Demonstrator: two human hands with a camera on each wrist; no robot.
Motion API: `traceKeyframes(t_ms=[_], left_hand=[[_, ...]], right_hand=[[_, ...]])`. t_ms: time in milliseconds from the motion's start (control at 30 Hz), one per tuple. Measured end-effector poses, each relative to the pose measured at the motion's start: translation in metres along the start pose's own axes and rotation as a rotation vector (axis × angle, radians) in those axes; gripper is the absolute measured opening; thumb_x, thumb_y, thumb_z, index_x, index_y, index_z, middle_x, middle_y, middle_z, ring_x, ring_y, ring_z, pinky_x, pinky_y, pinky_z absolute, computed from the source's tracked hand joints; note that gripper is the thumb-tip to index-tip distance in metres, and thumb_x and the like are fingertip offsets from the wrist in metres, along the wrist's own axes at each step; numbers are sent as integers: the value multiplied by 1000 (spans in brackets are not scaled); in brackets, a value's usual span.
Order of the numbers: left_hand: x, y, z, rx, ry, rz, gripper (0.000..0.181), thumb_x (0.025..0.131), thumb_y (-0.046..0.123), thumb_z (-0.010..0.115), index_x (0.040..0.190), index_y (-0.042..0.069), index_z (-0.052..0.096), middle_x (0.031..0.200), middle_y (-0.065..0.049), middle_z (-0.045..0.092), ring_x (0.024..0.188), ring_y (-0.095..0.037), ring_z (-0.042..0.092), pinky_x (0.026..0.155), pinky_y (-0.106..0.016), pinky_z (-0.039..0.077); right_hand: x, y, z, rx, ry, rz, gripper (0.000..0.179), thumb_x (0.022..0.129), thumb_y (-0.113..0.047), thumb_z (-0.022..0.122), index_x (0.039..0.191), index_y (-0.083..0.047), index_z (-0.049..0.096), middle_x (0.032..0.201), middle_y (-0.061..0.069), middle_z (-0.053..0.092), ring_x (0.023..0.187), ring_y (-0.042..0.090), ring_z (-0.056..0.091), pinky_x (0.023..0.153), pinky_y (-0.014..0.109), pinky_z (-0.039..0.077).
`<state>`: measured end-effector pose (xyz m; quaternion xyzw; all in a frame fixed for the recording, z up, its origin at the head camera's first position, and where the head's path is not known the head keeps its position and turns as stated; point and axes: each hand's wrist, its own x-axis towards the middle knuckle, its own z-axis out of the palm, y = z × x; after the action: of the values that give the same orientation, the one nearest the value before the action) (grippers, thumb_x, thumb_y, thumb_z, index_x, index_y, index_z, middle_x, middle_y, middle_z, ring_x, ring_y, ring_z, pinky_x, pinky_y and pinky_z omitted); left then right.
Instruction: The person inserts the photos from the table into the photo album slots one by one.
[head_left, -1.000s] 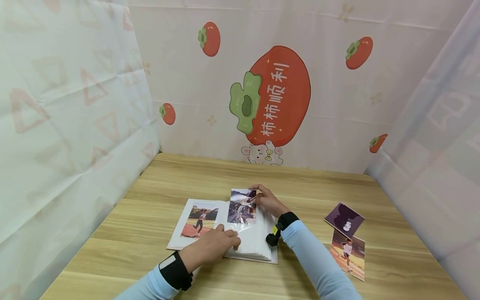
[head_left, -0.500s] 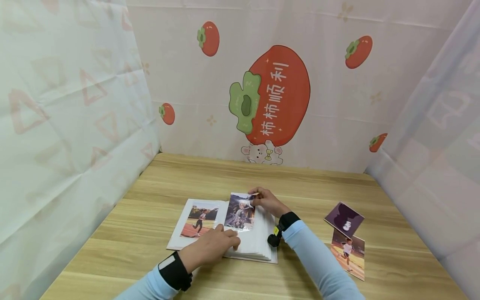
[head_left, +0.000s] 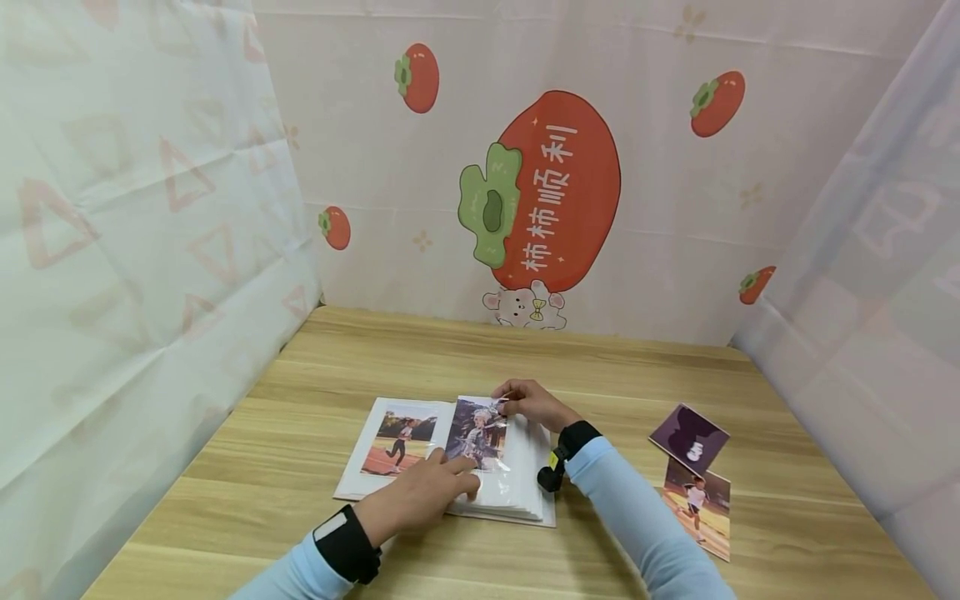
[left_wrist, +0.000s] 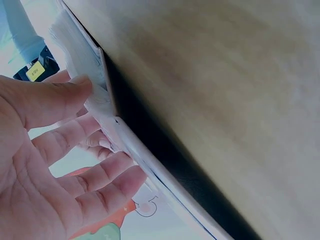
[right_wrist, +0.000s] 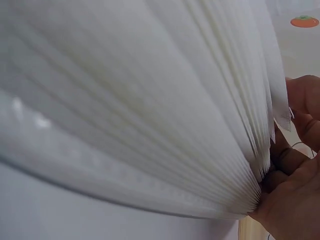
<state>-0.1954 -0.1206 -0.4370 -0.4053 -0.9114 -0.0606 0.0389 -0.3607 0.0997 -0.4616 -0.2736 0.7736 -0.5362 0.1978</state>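
Right hand (head_left: 536,405) pinching costume photo (head_left: 480,429) at its upper-right corner; photo sits at the right page of the open album (head_left: 501,493), lower center of frame. Left hand (head_left: 420,492) relaxed, grasping nothing, touching album. Lower right on tabletop (head_left: 247,500): dark photo (head_left: 688,437) overlapping runner photo (head_left: 699,510).

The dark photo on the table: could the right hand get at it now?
Likely yes: the dark photo lies uncovered, to the right of the right hand, though it would first have to leave the right-page photo.
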Motion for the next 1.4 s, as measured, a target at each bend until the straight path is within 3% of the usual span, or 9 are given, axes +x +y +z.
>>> traceKeyframes(t_ms=[267,600,1033,1200,1400], left_hand=[[1,-1,1,20,0,20,25,80,3,67,93,23,60,118,1,55,81,-17,49,67,-27,40],[3,-3,7,27,16,37,24,78,5,69,92,22,60,114,5,57,79,-14,49,66,-26,39],[4,-2,5,13,12,35,23,79,5,68,93,22,61,119,1,58,94,-17,55,74,-30,43],[3,-3,3,-2,1,32,23,80,4,67,93,22,61,118,1,58,91,-17,53,74,-29,42],[3,-4,0,-11,-20,25,24,80,4,67,94,23,61,120,1,57,92,-20,54,76,-31,44]], right_hand=[[-1,-3,1,-23,-42,3,19,91,-1,56,108,7,58,92,12,59,82,19,55,74,33,42],[-1,-5,2,-99,-46,44,14,90,-2,56,101,3,64,83,3,62,78,16,57,73,31,43],[-3,-1,2,-104,-38,48,15,90,-4,56,102,2,64,86,4,63,80,16,57,76,32,41],[-4,-11,1,-236,-24,29,21,90,-6,58,109,2,61,91,6,62,83,19,55,74,33,42],[-22,-33,-5,-454,-30,-6,48,90,-17,61,132,-2,47,126,18,51,114,33,48,88,46,42]])
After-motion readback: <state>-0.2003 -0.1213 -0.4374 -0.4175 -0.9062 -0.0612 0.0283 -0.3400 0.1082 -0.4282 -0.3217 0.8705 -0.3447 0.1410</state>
